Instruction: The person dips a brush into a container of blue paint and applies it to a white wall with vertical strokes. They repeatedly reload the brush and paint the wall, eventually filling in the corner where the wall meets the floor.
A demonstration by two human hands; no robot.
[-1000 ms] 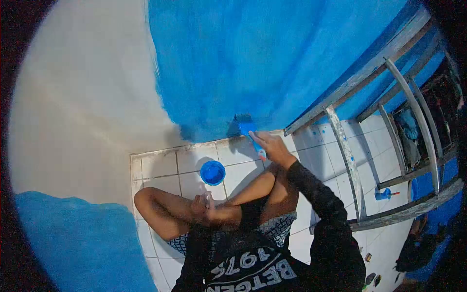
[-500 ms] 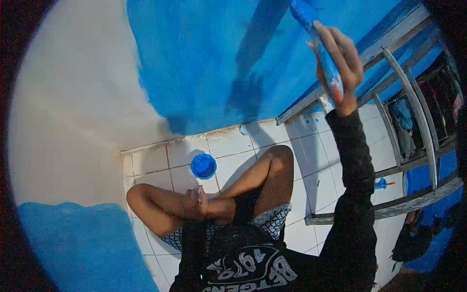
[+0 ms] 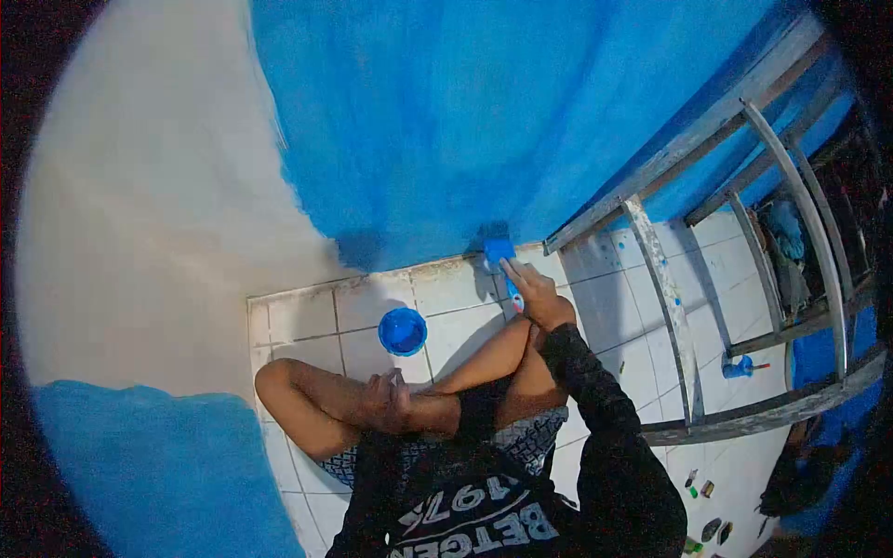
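Note:
My right hand (image 3: 537, 296) grips a paintbrush (image 3: 514, 290) with a blue, paint-smeared handle. The blue-coated bristle end is low against the blue-painted wall (image 3: 428, 139), close above the floor edge. My left hand (image 3: 386, 402) rests on my crossed legs, its fingers curled together around something small and pale that I cannot make out. In front of my legs on the tiles stands a small blue tub (image 3: 403, 332) with blue paint inside.
To the right, a paint-spattered ladder (image 3: 662, 288) leans over the white tiled floor (image 3: 465, 337). Beyond its rungs lies a blue item with a red-tipped handle (image 3: 741, 366). At left is an unpainted pale wall (image 3: 158, 205). Small scraps (image 3: 709, 530) lie at lower right.
My right hand has come down with the paintbrush, from high up at the right to the foot of the blue wall. My left hand stays on my legs.

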